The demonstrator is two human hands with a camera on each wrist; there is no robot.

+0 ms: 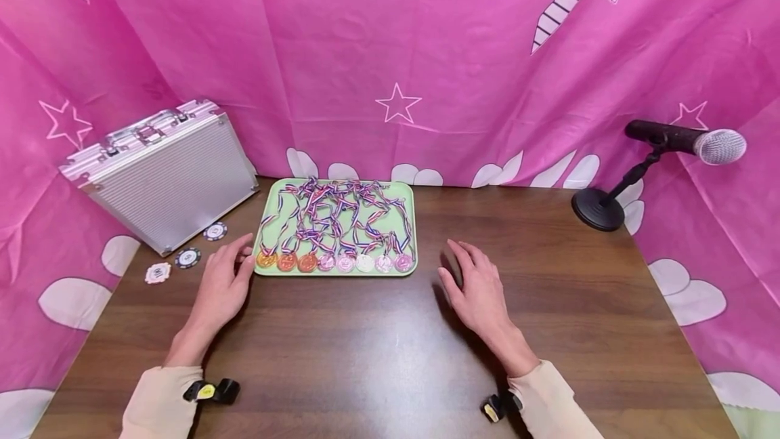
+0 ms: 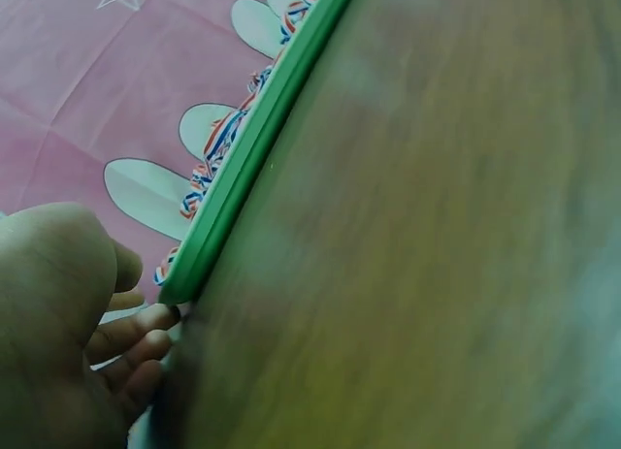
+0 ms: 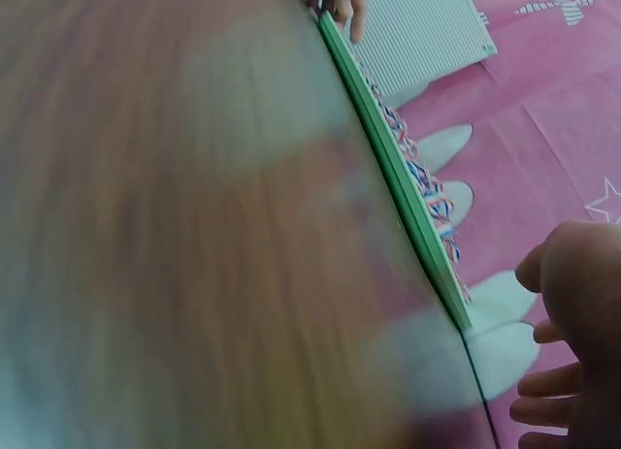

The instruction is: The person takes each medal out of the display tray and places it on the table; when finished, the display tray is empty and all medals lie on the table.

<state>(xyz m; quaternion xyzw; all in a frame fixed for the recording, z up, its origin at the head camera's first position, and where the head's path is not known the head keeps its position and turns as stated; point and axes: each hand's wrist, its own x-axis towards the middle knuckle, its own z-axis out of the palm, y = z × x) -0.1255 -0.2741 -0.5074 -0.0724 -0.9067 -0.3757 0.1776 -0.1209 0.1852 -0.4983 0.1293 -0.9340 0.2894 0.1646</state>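
A light green tray (image 1: 335, 274) lies on the wooden table in the head view. Along its front edge sits a row of several medals, from a gold one (image 1: 267, 260) through reddish bronze ones (image 1: 307, 262) to silvery pink ones (image 1: 403, 263). Their striped ribbons (image 1: 332, 212) spread in a tangle towards the back. My left hand (image 1: 224, 283) is at the tray's left front corner, its relaxed fingertips right at the rim. To the right of the tray, apart from it, my right hand (image 1: 481, 293) hovers low over the table with loosely bent fingers and holds nothing.
A silver aluminium case (image 1: 173, 178) stands at the back left, with poker chips (image 1: 187, 257) in front of it. At the back right is a microphone (image 1: 688, 141) on a black stand (image 1: 600, 208). Pink patterned cloth (image 1: 396, 39) surrounds the table (image 1: 378, 371).
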